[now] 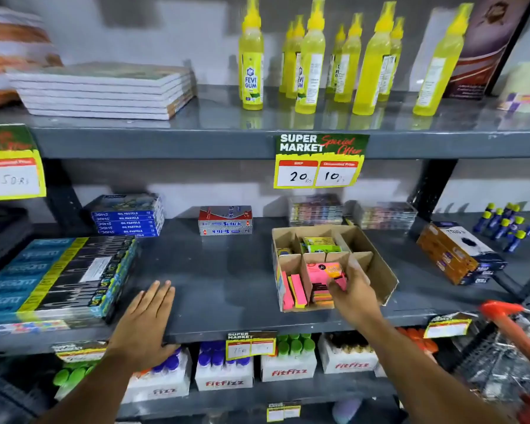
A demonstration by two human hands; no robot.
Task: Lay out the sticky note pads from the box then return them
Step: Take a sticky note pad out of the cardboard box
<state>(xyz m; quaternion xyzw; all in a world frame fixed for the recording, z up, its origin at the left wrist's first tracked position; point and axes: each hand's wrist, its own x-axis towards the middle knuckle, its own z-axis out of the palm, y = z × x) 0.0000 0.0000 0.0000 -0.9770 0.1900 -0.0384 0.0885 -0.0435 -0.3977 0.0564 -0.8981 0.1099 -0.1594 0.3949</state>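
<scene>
A brown cardboard box (377, 264) with dividers stands on the grey middle shelf (227, 286). Its front compartments hold pink, yellow and orange sticky note pads (297, 290); a back compartment holds green and yellow pads (320, 244). My right hand (354, 293) reaches into the front middle compartment, fingers closed on a pink sticky note pad (323, 270) that sits just above the other pads there. My left hand (146, 319) lies flat, palm down and fingers apart, on the shelf's front edge, left of the box, holding nothing.
A stack of pencil boxes (55, 278) lies at the shelf's left. Blue pastel boxes (127, 218) and a red and silver box (225, 220) stand behind. An orange and navy box (459, 255) lies right. Yellow gum bottles (311, 56) stand above. A red trolley handle (508, 319) is at the right.
</scene>
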